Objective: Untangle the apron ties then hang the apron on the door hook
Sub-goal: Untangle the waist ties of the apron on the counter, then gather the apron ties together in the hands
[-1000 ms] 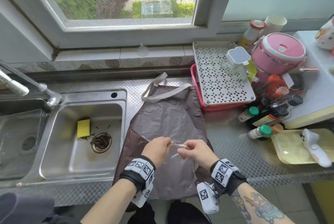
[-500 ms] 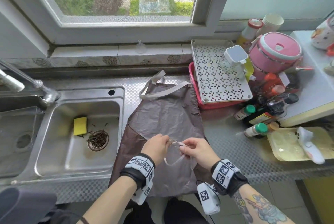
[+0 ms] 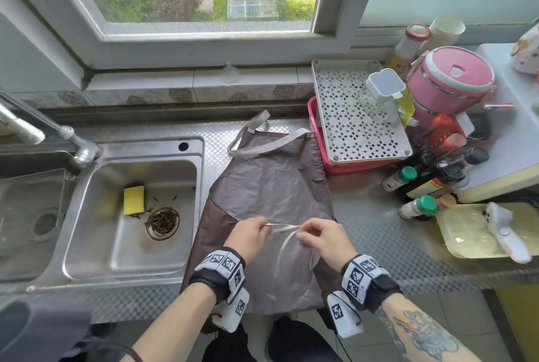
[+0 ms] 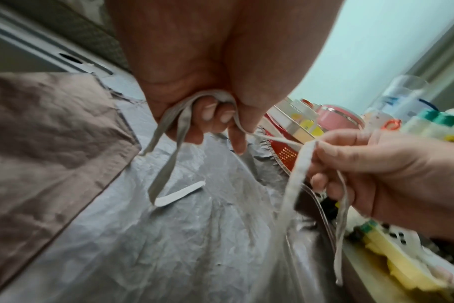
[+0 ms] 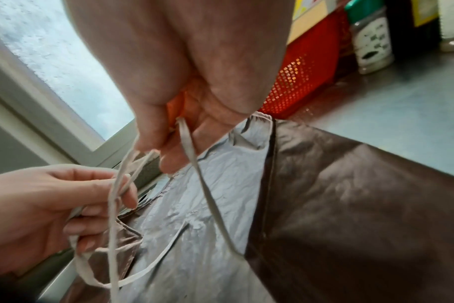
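A brown apron (image 3: 271, 183) lies flat on the steel counter, its lower edge hanging over the front. Its grey neck strap (image 3: 262, 147) rests at the far end. Above the apron's middle, my left hand (image 3: 250, 234) and right hand (image 3: 320, 237) each pinch the pale waist ties (image 3: 284, 227), which stretch between them. A loop of tie (image 3: 287, 248) hangs below my right hand. In the left wrist view my curled fingers (image 4: 215, 114) grip folded tie (image 4: 169, 127). In the right wrist view a tie (image 5: 202, 180) runs from my right hand down to the apron (image 5: 350, 205).
A double steel sink (image 3: 131, 215) with a yellow sponge (image 3: 133, 199) and a tap (image 3: 43, 134) lies to the left. To the right stand a white perforated tray on a red basket (image 3: 355, 116), a pink pot (image 3: 449, 81), several bottles (image 3: 420, 183) and a yellow tray (image 3: 481, 230).
My hands have drawn apart, pulling a stretch of tie taut between them. The loop under my right hand has grown longer.
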A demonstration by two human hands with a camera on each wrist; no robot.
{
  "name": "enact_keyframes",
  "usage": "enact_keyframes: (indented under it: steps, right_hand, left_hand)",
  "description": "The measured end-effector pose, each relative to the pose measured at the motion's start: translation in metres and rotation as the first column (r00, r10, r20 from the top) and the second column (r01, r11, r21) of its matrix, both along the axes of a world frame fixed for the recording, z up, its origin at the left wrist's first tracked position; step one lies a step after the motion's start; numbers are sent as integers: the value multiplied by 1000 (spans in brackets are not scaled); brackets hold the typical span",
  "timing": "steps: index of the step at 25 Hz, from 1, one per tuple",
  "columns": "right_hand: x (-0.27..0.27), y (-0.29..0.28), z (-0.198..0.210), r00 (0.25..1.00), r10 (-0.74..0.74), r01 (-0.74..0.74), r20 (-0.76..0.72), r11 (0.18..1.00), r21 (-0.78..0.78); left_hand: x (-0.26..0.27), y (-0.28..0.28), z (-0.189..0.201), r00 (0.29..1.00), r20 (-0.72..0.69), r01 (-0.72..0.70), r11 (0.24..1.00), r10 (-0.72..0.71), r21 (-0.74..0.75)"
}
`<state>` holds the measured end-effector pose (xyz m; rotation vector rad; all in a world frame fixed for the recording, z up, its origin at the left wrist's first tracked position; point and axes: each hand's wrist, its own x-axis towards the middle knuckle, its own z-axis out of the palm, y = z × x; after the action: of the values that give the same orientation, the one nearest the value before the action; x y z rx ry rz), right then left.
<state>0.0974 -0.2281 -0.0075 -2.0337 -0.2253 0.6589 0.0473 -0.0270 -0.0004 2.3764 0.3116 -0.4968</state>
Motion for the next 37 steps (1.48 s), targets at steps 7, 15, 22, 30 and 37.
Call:
enact_keyframes:
  steps: [7, 15, 22, 30, 37]
  right_hand:
    - [15, -12, -4, 602, -470, 779, -646, 525, 343]
    - [32, -58, 2, 769, -547, 588, -330, 809, 28]
    - [-17, -4, -8, 821, 261, 71, 509, 837, -543]
    - [-31, 46, -42, 748, 660, -391, 72, 526, -755]
    - [-16, 27, -23, 975, 117, -151, -189, 972, -180]
  left_hand:
    - [-5, 42, 18, 970, -87, -236, 967, 228, -92]
    - [-16, 92, 31, 993, -108, 5, 911, 44, 412]
    - [-29, 90, 13, 974, 34, 172, 834, -222, 525]
    - [-31, 21, -25, 825, -408, 543, 748, -391, 381]
    - [-21, 42, -16, 860, -423, 396, 896, -285, 200]
